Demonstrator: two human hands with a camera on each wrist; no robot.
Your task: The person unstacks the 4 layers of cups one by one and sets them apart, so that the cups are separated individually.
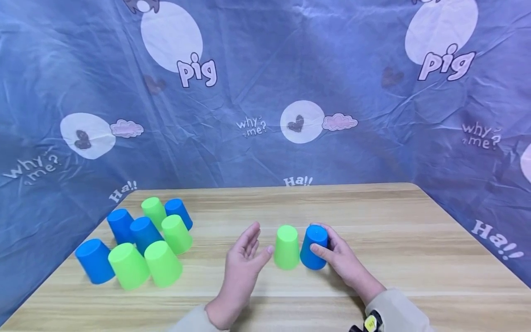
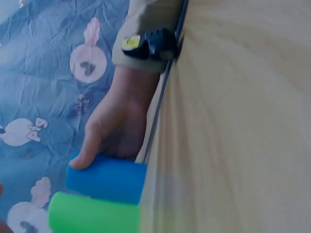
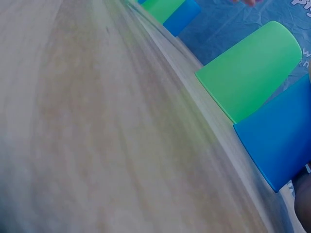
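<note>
My right hand [image 1: 342, 263] grips a blue cup [image 1: 314, 249] that stands upside down on the table, thumb across its near side and fingers behind it. Just left of it stands an upside-down green cup [image 1: 287, 247]. My left hand [image 1: 242, 267] is beside the green cup with its fingers extended and holds nothing; its thumb tip is close to the cup's left side. In the left wrist view the right thumb lies on the blue cup [image 2: 107, 180], next to the green cup [image 2: 95, 213]. The right wrist view shows the rims of the green cup [image 3: 252, 73] and blue cup [image 3: 279, 133] at the tabletop.
At the left of the wooden table [image 1: 265, 299] stands a group of several upside-down cups, among them a blue cup [image 1: 95, 261] and a green cup [image 1: 163, 264] at the front. A blue printed cloth [image 1: 249, 157] hangs behind and along the sides.
</note>
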